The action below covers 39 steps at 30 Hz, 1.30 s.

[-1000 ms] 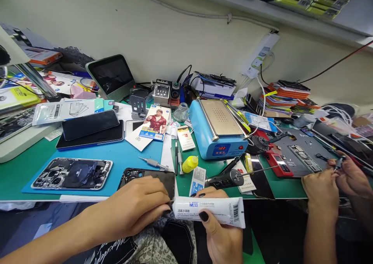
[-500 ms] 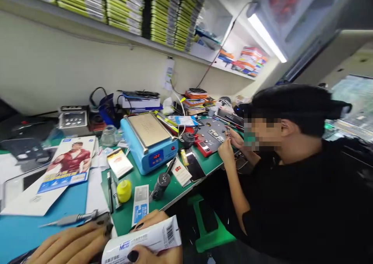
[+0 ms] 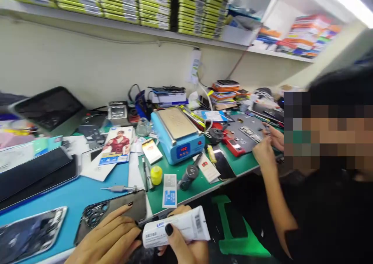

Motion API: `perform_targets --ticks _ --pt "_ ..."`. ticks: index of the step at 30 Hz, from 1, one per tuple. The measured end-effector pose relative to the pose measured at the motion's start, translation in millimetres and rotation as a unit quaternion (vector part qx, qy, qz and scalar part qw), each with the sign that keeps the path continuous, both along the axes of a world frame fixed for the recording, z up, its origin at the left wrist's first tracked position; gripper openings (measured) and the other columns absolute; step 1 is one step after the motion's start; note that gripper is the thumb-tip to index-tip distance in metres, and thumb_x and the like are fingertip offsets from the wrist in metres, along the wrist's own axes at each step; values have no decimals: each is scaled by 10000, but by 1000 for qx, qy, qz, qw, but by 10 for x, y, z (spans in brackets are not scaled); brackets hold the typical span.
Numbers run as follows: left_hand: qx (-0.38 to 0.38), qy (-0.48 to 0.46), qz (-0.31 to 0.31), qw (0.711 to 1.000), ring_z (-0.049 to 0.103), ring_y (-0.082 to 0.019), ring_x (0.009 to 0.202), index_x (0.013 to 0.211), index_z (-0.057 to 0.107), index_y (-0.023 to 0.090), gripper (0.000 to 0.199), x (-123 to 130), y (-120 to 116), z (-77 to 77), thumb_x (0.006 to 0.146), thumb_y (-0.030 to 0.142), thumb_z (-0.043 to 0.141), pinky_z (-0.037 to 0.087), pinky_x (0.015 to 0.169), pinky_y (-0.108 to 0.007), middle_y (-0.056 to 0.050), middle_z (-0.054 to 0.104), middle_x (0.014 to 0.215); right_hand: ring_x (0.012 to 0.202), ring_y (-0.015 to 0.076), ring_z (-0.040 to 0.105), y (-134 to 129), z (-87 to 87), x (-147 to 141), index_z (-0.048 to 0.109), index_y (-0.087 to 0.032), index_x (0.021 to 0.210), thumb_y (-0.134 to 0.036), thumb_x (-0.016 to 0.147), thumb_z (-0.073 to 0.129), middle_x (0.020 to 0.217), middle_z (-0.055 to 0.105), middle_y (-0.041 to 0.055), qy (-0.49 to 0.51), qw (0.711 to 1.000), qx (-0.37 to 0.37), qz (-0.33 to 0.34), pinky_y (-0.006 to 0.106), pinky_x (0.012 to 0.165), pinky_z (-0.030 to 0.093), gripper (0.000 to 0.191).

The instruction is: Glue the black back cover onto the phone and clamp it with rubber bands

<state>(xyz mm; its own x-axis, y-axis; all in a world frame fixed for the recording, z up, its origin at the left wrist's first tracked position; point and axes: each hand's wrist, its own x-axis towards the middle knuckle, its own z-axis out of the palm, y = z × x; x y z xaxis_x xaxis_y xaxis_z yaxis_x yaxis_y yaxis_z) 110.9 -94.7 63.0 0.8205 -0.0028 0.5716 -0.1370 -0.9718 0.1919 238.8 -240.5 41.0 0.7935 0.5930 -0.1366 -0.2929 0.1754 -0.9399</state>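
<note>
A white tube (image 3: 176, 228) with blue and dark print lies in my right hand (image 3: 186, 246), thumb across its front and fingers behind it. Its flat barcode end points right. My left hand (image 3: 112, 236) is next to the tube's capped end, palm down, its fingers stretched over the lower part of a dark phone back (image 3: 116, 209) with a camera cluster. Whether the left fingertips touch the cap or the phone, I cannot tell. A grey screwdriver (image 3: 119, 188) lies just above the phone back on the blue mat (image 3: 78, 196).
A blue heating device (image 3: 177, 135) stands on the green mat beside a yellow jar (image 3: 156, 175) and a dark container (image 3: 189, 176). Opened phones lie at the left, near a tilted screen (image 3: 48, 106). At the right, a person in black (image 3: 329, 217) works with both hands.
The view has swung left, bringing the left-side phones and tilted screen into sight. My hands and the tube sit further right in the picture, and more of the dark phone back shows.
</note>
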Motion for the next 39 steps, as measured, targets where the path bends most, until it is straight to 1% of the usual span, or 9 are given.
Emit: perform_targets --ticks 7,12,14,17,19,21,31,35,39 --pt "-5 11 306 952 636 -264 1111 1254 536 200 426 -737 335 -208 890 418 577 558 929 -375 -111 681 1180 1004 250 650 221 603 369 712 -277 952 -310 716 798 1084 683 61 -262 963 22 -54 345 821 548 254" --pt "-37 112 349 930 547 -332 1218 1377 404 190 695 -1217 515 -391 806 484 668 505 971 -473 -145 595 1308 832 246 701 790 1012 566 658 -249 1146 -298 822 692 1079 697 75 -319 947 -43 4 381 698 569 329" --pt "-35 147 334 930 518 -348 1252 1412 349 177 777 -1214 550 -417 780 476 689 471 1008 -498 -157 560 1357 741 206 680 1160 1126 593 684 -241 1085 -227 806 687 933 709 43 -452 885 -108 4 337 662 551 280" --pt "-51 184 299 935 493 -362 1275 1420 326 150 836 -1081 594 -391 732 411 722 419 1054 -525 -173 540 1377 928 224 647 1741 1235 622 716 -224 1022 -120 809 618 1010 683 61 -650 722 -216 95 343 835 515 257" --pt "-69 191 288 936 491 -365 1271 1408 339 137 834 -994 626 -347 711 380 727 396 1067 -533 -179 547 1361 974 231 637 2068 1250 655 680 -234 1132 -125 865 541 1052 657 82 -703 595 -351 170 342 865 494 320" --pt "-86 189 281 937 495 -361 1260 1402 346 140 818 -951 658 -312 714 380 717 388 1067 -535 -175 556 1342 1026 250 626 2306 1217 693 675 -219 1149 -88 867 519 1099 638 115 -710 532 -411 211 346 888 479 349" --pt "-109 190 226 949 507 -331 1238 1411 302 117 727 -947 727 -384 777 275 622 334 1083 -557 -179 576 1299 1020 211 632 2603 999 711 602 -140 1155 -316 931 600 1172 625 87 -660 350 -585 317 421 870 544 285" --pt "-120 189 218 950 496 -330 1249 1394 327 111 702 -921 754 -359 780 274 627 314 1098 -563 -169 577 1284 1058 223 619 2678 1024 666 595 -146 1177 -318 932 598 1204 612 95 -668 329 -581 328 436 897 531 300" --pt "-141 172 216 951 529 -314 1212 1365 374 145 669 -939 773 -292 766 273 643 337 1092 -538 -136 598 1260 1042 217 623 2808 892 542 596 -147 1173 -317 930 601 1192 615 91 -672 348 -542 366 422 881 538 297"
